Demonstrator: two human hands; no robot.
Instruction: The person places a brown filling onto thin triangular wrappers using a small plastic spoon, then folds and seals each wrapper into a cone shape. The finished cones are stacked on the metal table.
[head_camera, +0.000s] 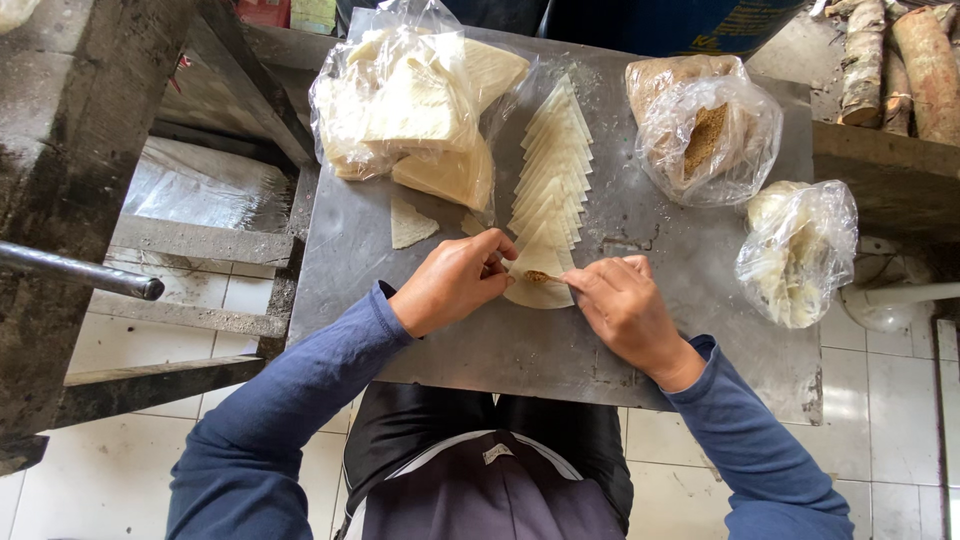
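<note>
The left hand (455, 282) and the right hand (622, 305) are meeting over the nearest pale, wedge-shaped pastry wrapper (538, 284), which is lying flat on the grey metal desk (560, 350) directly in front of the person. A small dab of brown filling (538, 276) is sitting on this wrapper between the two sets of fingertips. The left grip is pinching narrowly at the wrapper's left edge, holding the sheet down; the right grip is closing on the edge beside the filling, though whether it is holding the dough itself cannot be told.

The wrapper is forming the bottom piece of an overlapping row of identical pale wrappers (552, 160) fanned away from the person, so each sheet is exposing an edge for easy pickup. A clear plastic bag of stacked pale wrappers (410, 100) is standing at the far left, within left-hand reach. A clear bag of brown crumbly filling (708, 135) and a clear bag of pale shredded material (797, 250) are resting on the right side, near the right hand. One loose pale wrapper piece (410, 222) is lying apart, left of the row.
</note>
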